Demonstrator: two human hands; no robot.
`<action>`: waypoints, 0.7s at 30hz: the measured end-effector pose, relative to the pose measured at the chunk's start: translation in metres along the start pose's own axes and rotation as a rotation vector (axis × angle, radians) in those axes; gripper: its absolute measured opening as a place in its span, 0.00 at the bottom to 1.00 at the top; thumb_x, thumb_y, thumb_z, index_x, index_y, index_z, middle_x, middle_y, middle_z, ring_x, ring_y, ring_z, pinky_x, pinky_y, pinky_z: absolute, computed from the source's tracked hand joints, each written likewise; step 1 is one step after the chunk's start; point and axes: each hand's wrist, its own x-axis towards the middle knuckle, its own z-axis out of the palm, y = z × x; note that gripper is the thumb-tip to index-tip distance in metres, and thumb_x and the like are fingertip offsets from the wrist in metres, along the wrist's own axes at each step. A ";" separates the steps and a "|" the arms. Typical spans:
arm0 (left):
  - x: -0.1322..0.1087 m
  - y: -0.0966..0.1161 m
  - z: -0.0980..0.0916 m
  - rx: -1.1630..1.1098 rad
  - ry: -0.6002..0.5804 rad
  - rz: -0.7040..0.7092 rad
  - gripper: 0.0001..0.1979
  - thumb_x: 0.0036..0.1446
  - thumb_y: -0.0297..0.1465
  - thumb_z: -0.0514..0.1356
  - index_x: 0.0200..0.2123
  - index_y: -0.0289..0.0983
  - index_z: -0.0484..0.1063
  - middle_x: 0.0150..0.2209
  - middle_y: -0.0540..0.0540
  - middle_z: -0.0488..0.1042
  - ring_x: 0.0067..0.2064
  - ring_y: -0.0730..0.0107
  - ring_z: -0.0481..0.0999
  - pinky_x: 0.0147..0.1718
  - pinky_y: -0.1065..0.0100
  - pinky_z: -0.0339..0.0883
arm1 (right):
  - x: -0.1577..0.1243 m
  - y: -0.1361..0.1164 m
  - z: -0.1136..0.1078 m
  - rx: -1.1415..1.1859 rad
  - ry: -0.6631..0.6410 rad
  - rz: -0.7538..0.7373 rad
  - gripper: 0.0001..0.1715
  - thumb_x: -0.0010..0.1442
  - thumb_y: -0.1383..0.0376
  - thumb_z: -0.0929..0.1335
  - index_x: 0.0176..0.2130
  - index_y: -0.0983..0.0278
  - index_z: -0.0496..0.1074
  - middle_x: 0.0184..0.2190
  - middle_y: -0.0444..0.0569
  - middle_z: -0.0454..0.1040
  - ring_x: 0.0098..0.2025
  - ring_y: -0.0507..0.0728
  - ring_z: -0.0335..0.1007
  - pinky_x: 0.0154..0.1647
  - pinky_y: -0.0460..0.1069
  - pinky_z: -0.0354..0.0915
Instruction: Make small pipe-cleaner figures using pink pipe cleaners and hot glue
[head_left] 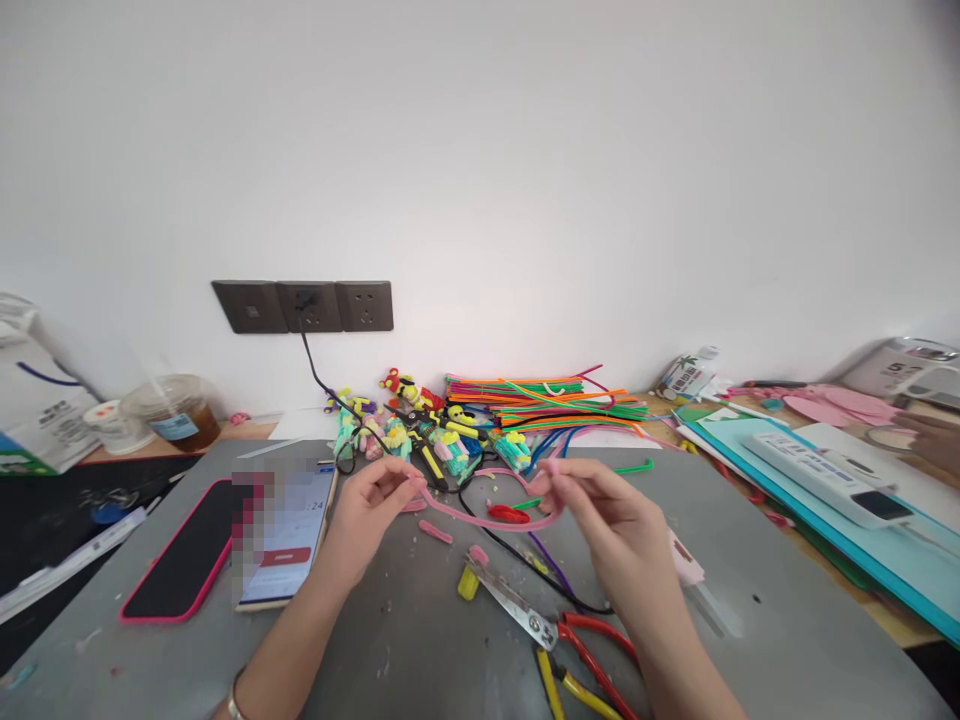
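Note:
A pink pipe cleaner [480, 519] sags in a curve between my two hands, above the grey mat [420, 650]. My left hand [375, 510] pinches one end between thumb and fingertips. The other end is pinched by my right hand [600, 505], turned up near the fingertips. Just below lie red-handled scissors [536, 625], with a short yellow fuzzy piece [469, 583] by the tips. Pink offcuts [435, 532] and a red fuzzy piece [508, 514] are scattered close by. Yellow-handled pliers [551, 685] lie partly under the scissors.
Against the wall are bundled coloured pipe cleaners [555, 405] and several small fuzzy figures [454, 452]. Two phones, one pink-edged [184, 555] and one lit [292, 545], lie left. A drink cup [176, 410] stands behind them. Teal folders [847, 520] carry a white power bank [825, 480] at right.

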 end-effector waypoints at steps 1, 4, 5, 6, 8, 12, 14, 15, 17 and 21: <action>-0.002 0.001 0.002 -0.058 -0.003 -0.005 0.12 0.52 0.40 0.68 0.29 0.37 0.76 0.26 0.49 0.76 0.28 0.70 0.74 0.29 0.72 0.69 | 0.000 -0.003 0.007 -0.027 -0.080 0.020 0.09 0.64 0.58 0.69 0.38 0.61 0.77 0.29 0.48 0.80 0.29 0.55 0.73 0.32 0.48 0.69; -0.009 0.004 0.011 -0.203 -0.025 -0.037 0.14 0.50 0.41 0.71 0.28 0.36 0.76 0.26 0.48 0.77 0.28 0.69 0.77 0.28 0.71 0.72 | -0.003 -0.010 0.031 -0.100 -0.248 0.035 0.08 0.63 0.61 0.68 0.34 0.62 0.75 0.29 0.49 0.78 0.29 0.55 0.73 0.29 0.47 0.68; -0.012 0.006 0.013 -0.241 -0.037 -0.042 0.14 0.49 0.41 0.71 0.27 0.36 0.76 0.25 0.49 0.77 0.28 0.69 0.77 0.28 0.71 0.73 | -0.005 -0.012 0.039 -0.111 -0.268 0.013 0.08 0.63 0.62 0.68 0.33 0.62 0.74 0.30 0.49 0.77 0.31 0.55 0.73 0.30 0.47 0.68; -0.014 0.007 0.016 -0.274 -0.046 -0.045 0.14 0.49 0.41 0.72 0.27 0.36 0.76 0.25 0.49 0.77 0.28 0.70 0.77 0.28 0.72 0.73 | -0.006 -0.013 0.046 -0.111 -0.277 -0.009 0.08 0.63 0.63 0.67 0.33 0.62 0.74 0.32 0.49 0.77 0.33 0.56 0.73 0.32 0.47 0.68; -0.017 0.010 0.020 -0.320 -0.078 -0.060 0.14 0.49 0.39 0.72 0.27 0.36 0.75 0.24 0.50 0.76 0.27 0.71 0.77 0.28 0.73 0.73 | -0.008 -0.014 0.056 -0.083 -0.293 -0.027 0.07 0.64 0.65 0.67 0.32 0.62 0.72 0.34 0.50 0.76 0.37 0.57 0.74 0.36 0.47 0.69; -0.021 0.012 0.023 -0.363 -0.110 -0.060 0.13 0.51 0.37 0.72 0.26 0.36 0.73 0.24 0.52 0.75 0.26 0.74 0.77 0.28 0.75 0.73 | -0.012 -0.012 0.062 0.028 -0.348 0.074 0.08 0.64 0.63 0.67 0.33 0.62 0.70 0.32 0.48 0.74 0.34 0.55 0.74 0.36 0.48 0.70; -0.022 0.011 0.023 -0.357 -0.124 -0.054 0.12 0.51 0.36 0.72 0.28 0.36 0.74 0.24 0.52 0.75 0.27 0.74 0.77 0.29 0.75 0.73 | -0.013 -0.010 0.061 0.072 -0.362 0.112 0.08 0.64 0.62 0.67 0.34 0.62 0.70 0.32 0.48 0.74 0.33 0.55 0.74 0.36 0.48 0.70; -0.022 0.011 0.022 -0.349 -0.134 -0.050 0.11 0.52 0.36 0.71 0.29 0.36 0.75 0.24 0.52 0.75 0.27 0.74 0.77 0.29 0.75 0.74 | -0.014 -0.008 0.060 0.081 -0.367 0.119 0.08 0.65 0.62 0.67 0.34 0.62 0.69 0.32 0.48 0.74 0.34 0.55 0.74 0.36 0.48 0.69; -0.022 0.009 0.022 -0.328 -0.165 -0.038 0.09 0.53 0.35 0.71 0.31 0.36 0.77 0.25 0.50 0.76 0.28 0.73 0.78 0.30 0.74 0.74 | -0.015 -0.006 0.059 0.076 -0.375 0.118 0.09 0.65 0.62 0.66 0.33 0.62 0.69 0.32 0.47 0.73 0.34 0.55 0.73 0.35 0.47 0.68; -0.021 0.005 0.021 -0.324 -0.205 0.014 0.09 0.52 0.35 0.71 0.30 0.36 0.78 0.26 0.49 0.77 0.28 0.72 0.77 0.29 0.73 0.74 | -0.016 -0.006 0.058 0.041 -0.395 0.099 0.09 0.66 0.62 0.65 0.33 0.62 0.67 0.31 0.46 0.72 0.33 0.54 0.72 0.34 0.47 0.67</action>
